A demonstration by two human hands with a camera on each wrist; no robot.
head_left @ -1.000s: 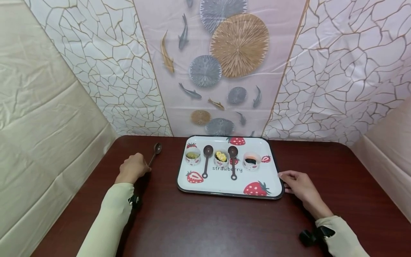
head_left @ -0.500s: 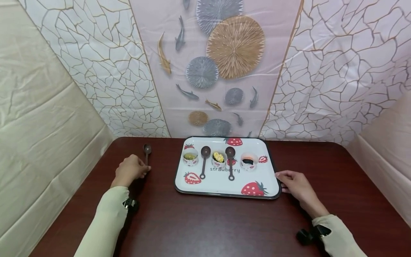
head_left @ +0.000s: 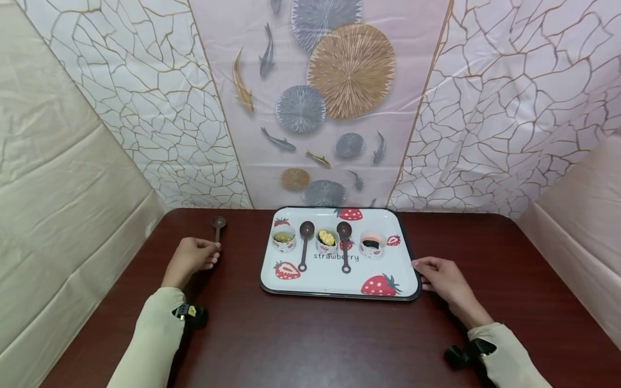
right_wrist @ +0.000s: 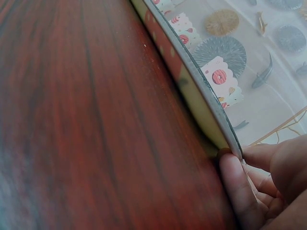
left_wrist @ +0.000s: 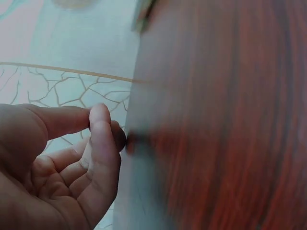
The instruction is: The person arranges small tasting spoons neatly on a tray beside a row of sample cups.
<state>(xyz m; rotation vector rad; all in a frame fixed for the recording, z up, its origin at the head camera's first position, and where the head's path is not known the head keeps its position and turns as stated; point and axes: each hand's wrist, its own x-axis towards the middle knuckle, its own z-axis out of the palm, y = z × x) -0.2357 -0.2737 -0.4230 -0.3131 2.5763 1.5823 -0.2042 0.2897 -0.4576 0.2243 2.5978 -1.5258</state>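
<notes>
My left hand (head_left: 190, 260) is at the left of the table, its thumb and fingers pinching the handle of a dark brown spoon (head_left: 218, 222). The bowl of that spoon points toward the back edge. In the left wrist view, part of the brown spoon (left_wrist: 120, 137) shows behind the fingertips. On the right, my right hand (head_left: 446, 278) pinches the rim of a white strawberry-patterned tray (head_left: 322, 283) near its front right corner. The right wrist view has the thumb (right_wrist: 232, 167) low against the rim and the fingers on the other side.
Three small paper cups stand in the tray: one with green food (head_left: 283, 246), one with yellow topping (head_left: 326, 249), one with dark and orange food (head_left: 372, 251). Two brown spoons lie between them, a left one (head_left: 304, 249) and a right one (head_left: 345, 249). Patterned cloth (head_left: 310, 161) hangs behind the table.
The spoon in my left hand has swung from slanting right to pointing nearly straight back, and that hand has shifted slightly left and nearer. My right hand stays at the tray rim.
</notes>
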